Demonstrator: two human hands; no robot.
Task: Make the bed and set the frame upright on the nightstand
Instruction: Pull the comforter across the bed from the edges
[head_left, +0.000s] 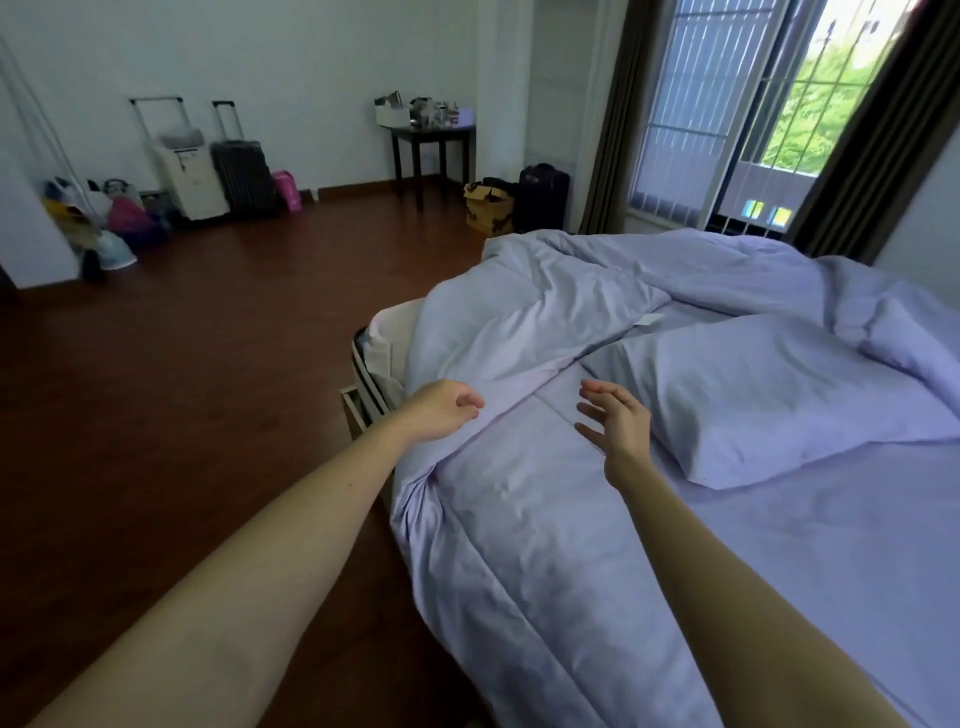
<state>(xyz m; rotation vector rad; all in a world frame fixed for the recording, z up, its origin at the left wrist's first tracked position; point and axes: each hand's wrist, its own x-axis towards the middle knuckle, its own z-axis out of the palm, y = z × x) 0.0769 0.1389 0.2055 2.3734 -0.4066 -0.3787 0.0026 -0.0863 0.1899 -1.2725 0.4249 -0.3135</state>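
Across the bed (831, 545), rumpled duvet (519, 322) lies just beyond left hand (441, 410), loosely curled, empty; right hand (621, 423) splayed, empty.

Bed (831, 545) with rumpled duvet (545, 322), pillow (769, 395)

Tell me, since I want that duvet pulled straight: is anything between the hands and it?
Nothing visible. The left hand is at the duvet edge by the bed's side; the right hand, fingers spread, hovers just short of it, with only bare sheet below.
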